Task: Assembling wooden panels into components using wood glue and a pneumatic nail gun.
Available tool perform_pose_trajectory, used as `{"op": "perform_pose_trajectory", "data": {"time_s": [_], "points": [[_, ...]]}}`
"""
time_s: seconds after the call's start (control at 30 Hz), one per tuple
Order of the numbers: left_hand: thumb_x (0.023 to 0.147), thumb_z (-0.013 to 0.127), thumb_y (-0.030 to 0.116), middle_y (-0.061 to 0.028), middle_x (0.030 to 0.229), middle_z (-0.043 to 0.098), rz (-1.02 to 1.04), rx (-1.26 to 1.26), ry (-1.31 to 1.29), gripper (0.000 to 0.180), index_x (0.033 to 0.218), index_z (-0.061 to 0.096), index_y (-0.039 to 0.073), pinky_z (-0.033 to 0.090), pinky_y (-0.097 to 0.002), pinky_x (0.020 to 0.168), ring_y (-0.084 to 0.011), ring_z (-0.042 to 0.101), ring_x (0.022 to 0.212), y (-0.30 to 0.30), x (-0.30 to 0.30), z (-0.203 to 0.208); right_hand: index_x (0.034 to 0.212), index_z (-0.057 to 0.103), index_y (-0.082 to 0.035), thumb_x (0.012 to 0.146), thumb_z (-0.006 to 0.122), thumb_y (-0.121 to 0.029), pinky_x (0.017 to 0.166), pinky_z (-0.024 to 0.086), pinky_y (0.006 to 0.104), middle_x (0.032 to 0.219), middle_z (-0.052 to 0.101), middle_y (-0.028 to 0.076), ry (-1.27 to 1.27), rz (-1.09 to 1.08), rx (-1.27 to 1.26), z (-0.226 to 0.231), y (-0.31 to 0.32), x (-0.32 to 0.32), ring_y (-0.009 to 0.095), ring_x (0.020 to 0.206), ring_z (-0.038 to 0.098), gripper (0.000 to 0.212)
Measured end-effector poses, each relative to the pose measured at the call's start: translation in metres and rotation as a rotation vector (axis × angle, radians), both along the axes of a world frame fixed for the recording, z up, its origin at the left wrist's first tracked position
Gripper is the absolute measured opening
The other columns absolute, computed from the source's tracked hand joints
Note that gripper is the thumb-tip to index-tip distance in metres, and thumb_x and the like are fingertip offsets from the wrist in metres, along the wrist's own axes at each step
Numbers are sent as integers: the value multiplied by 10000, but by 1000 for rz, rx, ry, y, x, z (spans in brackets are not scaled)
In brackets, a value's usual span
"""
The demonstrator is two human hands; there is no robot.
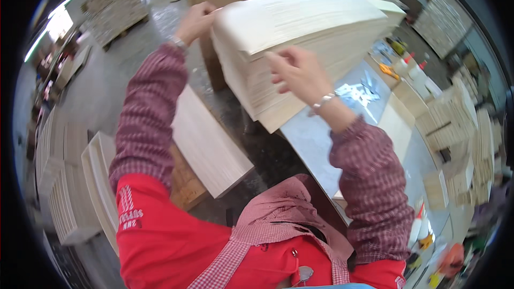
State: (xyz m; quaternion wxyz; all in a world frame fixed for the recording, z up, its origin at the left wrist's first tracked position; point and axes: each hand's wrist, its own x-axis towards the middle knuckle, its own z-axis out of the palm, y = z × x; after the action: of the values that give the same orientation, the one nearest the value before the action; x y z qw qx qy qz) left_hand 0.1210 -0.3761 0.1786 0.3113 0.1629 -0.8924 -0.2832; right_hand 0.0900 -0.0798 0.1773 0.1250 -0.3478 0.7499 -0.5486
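Note:
A tall stack of thin pale wood boards point(305, 53) stands in front of me on a table corner. My left hand point(197, 22) is at the far left corner of its top board point(300, 16), fingers closed on the edge. That end of the board is smeared by motion. Beside the stack's near corner hovers my right hand point(304, 75), fingers loosely curled and apart, with nothing visible in them. Its forefinger is close to the top edge; whether it touches I cannot tell.
On the right, the blue-grey tabletop point(305, 134) holds small shiny pieces point(361, 91), an orange tool point(389, 71) and glue bottles point(404, 63). A long pale box-like wooden piece point(211, 144) lies at lower left. More board stacks point(450, 123) stand at the right; drawer-like wooden frames point(69, 198) at left.

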Motion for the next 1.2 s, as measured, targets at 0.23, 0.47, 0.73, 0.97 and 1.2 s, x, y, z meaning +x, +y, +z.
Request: {"op": "perform_pose_trajectory", "data": {"time_s": [0.23, 0.47, 0.73, 0.97, 1.2], "points": [[841, 638, 293, -39, 786, 586, -54, 36, 39, 299, 841, 674, -4, 442, -264, 654, -150, 521, 710, 27, 11, 9, 874, 541, 70, 879, 615, -156, 522, 553, 272, 730, 595, 109, -623, -69, -353, 1, 3, 1, 167, 601, 609, 238], [885, 641, 174, -45, 851, 623, -368, 658, 226, 248, 994, 650, -49, 472, -228, 683, -119, 579, 763, 77, 19, 37, 869, 542, 106, 861, 619, -39, 584, 587, 273, 743, 585, 133, -760, -167, -763, 26, 54, 2, 171, 644, 614, 165], [905, 573, 63, -129, 1051, 613, -697, 1260, 274, 366, 1226, 506, -101, 517, -188, 793, -127, 615, 864, 200, 38, 21, 838, 582, 81, 832, 639, -9, 739, 587, 339, 878, 581, 140, -515, -186, -825, 21, 192, 14, 227, 754, 597, 107], [892, 508, -2, -156, 1233, 568, -818, 1190, -87, 451, 1333, 438, -63, 488, -245, 883, -158, 591, 1018, 325, 72, -42, 1145, 596, 77, 782, 589, 75, 822, 464, 243, 1150, 609, 143, -329, -558, -394, -22, 332, 91, 172, 952, 575, 363], [881, 512, -35, -136, 1209, 578, -961, 1274, -221, 447, 1326, 468, -36, 440, -242, 927, -151, 557, 1048, 393, 63, -116, 1267, 523, 96, 778, 550, 112, 836, 454, 188, 1146, 625, 156, -506, -613, -668, -102, 403, 119, 150, 944, 585, 490]]}}
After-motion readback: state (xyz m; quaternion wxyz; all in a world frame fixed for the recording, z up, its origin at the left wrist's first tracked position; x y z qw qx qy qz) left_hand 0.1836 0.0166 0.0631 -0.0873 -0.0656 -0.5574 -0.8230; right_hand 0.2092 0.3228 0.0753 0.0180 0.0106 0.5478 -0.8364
